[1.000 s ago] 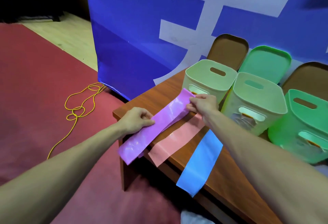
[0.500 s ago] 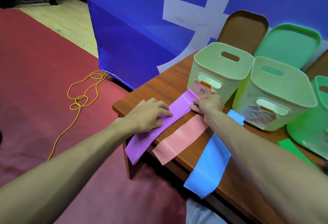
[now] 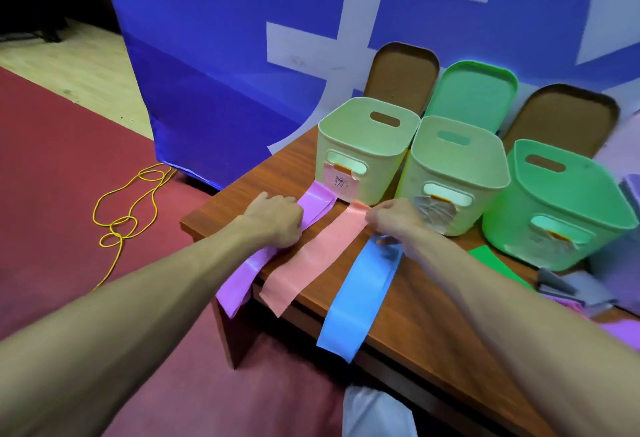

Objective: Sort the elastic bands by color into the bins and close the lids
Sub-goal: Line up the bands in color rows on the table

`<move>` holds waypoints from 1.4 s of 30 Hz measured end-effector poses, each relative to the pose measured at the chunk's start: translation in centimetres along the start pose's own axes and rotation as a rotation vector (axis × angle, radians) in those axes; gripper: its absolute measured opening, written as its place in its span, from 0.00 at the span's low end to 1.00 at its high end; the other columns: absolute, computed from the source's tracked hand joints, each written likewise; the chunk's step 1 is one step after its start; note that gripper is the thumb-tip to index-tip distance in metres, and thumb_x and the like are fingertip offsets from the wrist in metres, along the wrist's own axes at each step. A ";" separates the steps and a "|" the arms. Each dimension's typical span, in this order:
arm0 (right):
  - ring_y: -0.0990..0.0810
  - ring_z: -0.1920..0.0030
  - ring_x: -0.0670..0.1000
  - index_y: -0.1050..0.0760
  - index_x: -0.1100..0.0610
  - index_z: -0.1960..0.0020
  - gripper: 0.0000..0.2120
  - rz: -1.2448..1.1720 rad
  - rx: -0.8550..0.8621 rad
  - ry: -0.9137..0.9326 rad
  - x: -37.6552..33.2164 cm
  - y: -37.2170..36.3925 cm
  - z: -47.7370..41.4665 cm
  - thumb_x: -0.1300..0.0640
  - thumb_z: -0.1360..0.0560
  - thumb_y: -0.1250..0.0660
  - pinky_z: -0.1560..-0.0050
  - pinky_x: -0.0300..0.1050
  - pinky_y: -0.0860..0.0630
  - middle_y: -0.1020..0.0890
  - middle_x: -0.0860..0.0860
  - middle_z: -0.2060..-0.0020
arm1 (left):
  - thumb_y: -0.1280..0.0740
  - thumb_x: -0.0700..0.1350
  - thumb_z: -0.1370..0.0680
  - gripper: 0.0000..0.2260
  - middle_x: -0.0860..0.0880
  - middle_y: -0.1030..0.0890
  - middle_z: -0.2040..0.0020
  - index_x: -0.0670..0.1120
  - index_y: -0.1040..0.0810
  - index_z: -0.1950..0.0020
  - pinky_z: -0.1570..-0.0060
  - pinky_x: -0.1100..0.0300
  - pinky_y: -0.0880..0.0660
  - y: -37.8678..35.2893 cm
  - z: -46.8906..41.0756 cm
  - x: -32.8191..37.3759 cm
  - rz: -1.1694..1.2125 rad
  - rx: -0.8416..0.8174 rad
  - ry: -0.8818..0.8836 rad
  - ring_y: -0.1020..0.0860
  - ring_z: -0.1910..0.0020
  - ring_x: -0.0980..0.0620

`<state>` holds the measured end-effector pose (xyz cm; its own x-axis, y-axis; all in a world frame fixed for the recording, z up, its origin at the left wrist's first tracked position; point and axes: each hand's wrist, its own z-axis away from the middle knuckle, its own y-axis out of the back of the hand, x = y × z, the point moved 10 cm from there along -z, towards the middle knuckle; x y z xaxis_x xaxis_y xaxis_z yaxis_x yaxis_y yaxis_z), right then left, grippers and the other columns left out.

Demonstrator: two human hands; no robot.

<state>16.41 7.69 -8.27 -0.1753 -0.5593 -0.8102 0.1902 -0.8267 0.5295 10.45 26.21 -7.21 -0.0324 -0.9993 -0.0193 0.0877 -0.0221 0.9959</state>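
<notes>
The purple band is now gripped by the left hand alone; the pink band is newly pinched at its far end by the right hand. Binning is not yet begun.

From where I sit at the controls, this reads as a staged recording corner in a hall or studio, not a home or a shop. A large blue banner with big white lettering stands as a backdrop right behind a low wooden table. The floor is red carpet, bordered further back by pale wooden flooring (the far corner beyond is too dark for me to read). A loose yellow cord lies looped on the carpet. Three plastic bins with paper labels stand in a row on the table, their lids propped against the banner.
</notes>
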 end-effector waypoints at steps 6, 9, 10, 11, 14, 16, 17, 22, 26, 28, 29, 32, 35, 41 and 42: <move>0.26 0.64 0.52 0.22 0.58 0.58 0.02 0.166 -0.043 0.081 0.8 6.2 3.7 0.62 0.27 0.32 0.68 0.39 0.30 0.23 0.57 0.61 | 0.39 0.43 0.25 0.14 0.47 0.25 0.39 0.49 0.23 0.40 0.42 0.55 0.31 2.7 0.7 6.9 0.329 0.111 -0.113 0.26 0.41 0.48; 0.25 0.59 0.52 0.20 0.60 0.52 0.05 0.204 -0.056 0.087 1.8 10.5 5.9 0.63 0.26 0.34 0.68 0.40 0.27 0.24 0.57 0.60 | 0.38 0.38 0.26 0.14 0.47 0.21 0.41 0.46 0.21 0.42 0.44 0.59 0.28 3.7 0.9 11.4 0.538 0.152 -0.231 0.24 0.42 0.48; 0.25 0.59 0.52 0.20 0.61 0.52 0.05 0.211 -0.033 0.090 2.3 12.3 6.8 0.63 0.26 0.34 0.68 0.41 0.26 0.24 0.57 0.61 | 0.38 0.36 0.26 0.15 0.46 0.20 0.42 0.44 0.21 0.42 0.45 0.61 0.29 3.9 1.0 13.2 0.582 0.156 -0.270 0.23 0.44 0.49; 0.25 0.60 0.52 0.20 0.61 0.53 0.05 0.220 -0.002 0.085 3.1 14.3 7.3 0.63 0.26 0.34 0.68 0.41 0.26 0.23 0.57 0.62 | 0.39 0.34 0.26 0.15 0.45 0.20 0.43 0.43 0.21 0.41 0.46 0.63 0.30 4.2 1.2 15.2 0.613 0.157 -0.309 0.23 0.45 0.50; 0.26 0.66 0.51 0.23 0.56 0.64 0.07 0.279 0.094 0.070 5.9 19.7 8.9 0.63 0.27 0.33 0.65 0.43 0.26 0.25 0.53 0.70 | 0.39 0.32 0.25 0.14 0.42 0.20 0.45 0.39 0.22 0.42 0.50 0.68 0.33 4.4 1.9 21.1 0.655 0.117 -0.412 0.23 0.46 0.48; 0.25 0.65 0.51 0.21 0.58 0.65 0.06 0.343 0.150 0.066 7.9 22.7 9.7 0.63 0.29 0.33 0.58 0.49 0.24 0.22 0.52 0.69 | 0.39 0.34 0.24 0.13 0.44 0.20 0.45 0.40 0.22 0.41 0.50 0.68 0.33 3.7 2.3 24.7 0.650 0.065 -0.471 0.23 0.46 0.49; 0.23 0.63 0.51 0.19 0.59 0.61 0.05 0.374 0.176 0.065 8.9 23.9 10.3 0.62 0.29 0.33 0.55 0.50 0.24 0.20 0.53 0.66 | 0.39 0.35 0.23 0.12 0.45 0.20 0.44 0.42 0.22 0.41 0.49 0.66 0.32 3.4 2.4 26.4 0.642 0.043 -0.501 0.23 0.47 0.51; 0.20 0.52 0.52 0.18 0.57 0.53 0.07 0.403 0.378 0.067 14.2 28.3 13.6 0.59 0.28 0.33 0.57 0.40 0.31 0.16 0.53 0.55 | 0.38 0.44 0.21 0.10 0.51 0.20 0.48 0.47 0.21 0.43 0.53 0.63 0.31 2.7 2.7 32.3 0.680 0.022 -0.531 0.24 0.51 0.53; 0.21 0.59 0.46 0.19 0.55 0.53 0.06 0.293 0.473 0.094 18.4 29.3 15.8 0.53 0.27 0.32 0.60 0.37 0.33 0.17 0.50 0.61 | 0.33 0.46 0.24 0.06 0.52 0.21 0.54 0.48 0.21 0.48 0.57 0.68 0.32 2.6 3.4 35.4 0.761 0.057 -0.572 0.26 0.56 0.56; 0.24 0.64 0.41 0.21 0.53 0.52 0.07 0.230 0.456 0.131 19.6 28.8 16.5 0.51 0.27 0.31 0.63 0.33 0.33 0.19 0.47 0.65 | 0.29 0.46 0.27 0.09 0.53 0.23 0.54 0.49 0.21 0.48 0.58 0.72 0.34 2.3 3.4 36.3 0.739 0.062 -0.604 0.27 0.55 0.57; 0.25 0.65 0.40 0.22 0.51 0.52 0.06 0.209 0.436 0.147 19.9 28.4 16.6 0.50 0.27 0.31 0.62 0.33 0.31 0.20 0.46 0.66 | 0.27 0.46 0.29 0.11 0.53 0.24 0.54 0.49 0.21 0.47 0.58 0.72 0.35 2.2 3.4 36.6 0.705 0.069 -0.617 0.28 0.55 0.57; 0.25 0.64 0.41 0.22 0.48 0.48 0.09 0.213 0.383 0.194 20.2 27.4 16.6 0.48 0.27 0.32 0.56 0.38 0.26 0.20 0.46 0.63 | 0.26 0.44 0.30 0.11 0.54 0.25 0.57 0.49 0.20 0.49 0.59 0.70 0.35 2.4 3.2 36.8 0.607 0.131 -0.625 0.27 0.57 0.56; 0.25 0.64 0.41 0.22 0.50 0.44 0.13 0.218 0.364 0.184 20.9 26.9 16.5 0.45 0.26 0.33 0.55 0.39 0.27 0.20 0.46 0.62 | 0.28 0.47 0.27 0.06 0.52 0.22 0.57 0.51 0.18 0.51 0.56 0.60 0.30 3.0 3.3 36.3 0.590 0.162 -0.610 0.25 0.57 0.54; 0.23 0.54 0.47 0.27 0.52 0.38 0.18 0.202 0.406 0.133 19.8 28.8 15.8 0.45 0.25 0.35 0.52 0.39 0.33 0.20 0.46 0.59 | 0.33 0.51 0.24 0.09 0.51 0.22 0.58 0.49 0.16 0.52 0.57 0.58 0.31 5.6 2.9 35.7 0.611 0.174 -0.605 0.26 0.57 0.52; 0.23 0.53 0.47 0.26 0.53 0.38 0.18 0.215 0.419 0.157 18.9 29.2 15.7 0.46 0.24 0.35 0.52 0.39 0.33 0.19 0.48 0.55 | 0.32 0.51 0.24 0.09 0.49 0.21 0.58 0.48 0.16 0.52 0.57 0.57 0.31 6.3 2.6 35.6 0.621 0.188 -0.586 0.26 0.58 0.51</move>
<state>3.46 -28.01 -4.20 -0.0209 -0.7304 -0.6827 -0.2045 -0.6653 0.7180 7.26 -9.39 -1.41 -0.5446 -0.6510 0.5287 0.0952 0.5784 0.8102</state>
